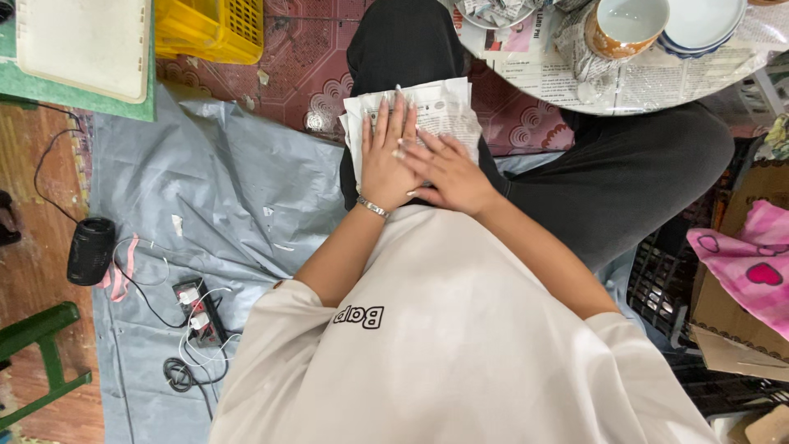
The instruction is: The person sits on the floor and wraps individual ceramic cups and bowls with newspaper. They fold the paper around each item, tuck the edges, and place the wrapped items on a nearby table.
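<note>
Both hands lie flat and open on a stack of newspaper sheets (427, 111) that rests on the person's lap, on black trousers. The left hand (386, 156) presses palm down with its fingers stretched out together, a thin bracelet (374, 208) at the wrist. The right hand (448, 174) lies partly across the back of the left one, its fingers spread and pointing toward the left edge of the paper. Neither hand closes around anything; they only press on the sheets.

Just beyond the fingertips, past the far edge of the paper, a round table covered in newspaper (592, 82) carries an orange-and-white cup (626, 25) beside a stack of white plates (703, 23). To the left of the hands a grey tarpaulin (205, 181) covers the floor, with a black cylindrical speaker (90, 251) and a power strip with plugs (197, 308) lying on it. Farther out on that side stand a yellow plastic crate (209, 29) and a cream tray (86, 45). To the right of the hands a pink cloth with heart shapes (748, 267) lies over a cardboard box (731, 321)
</note>
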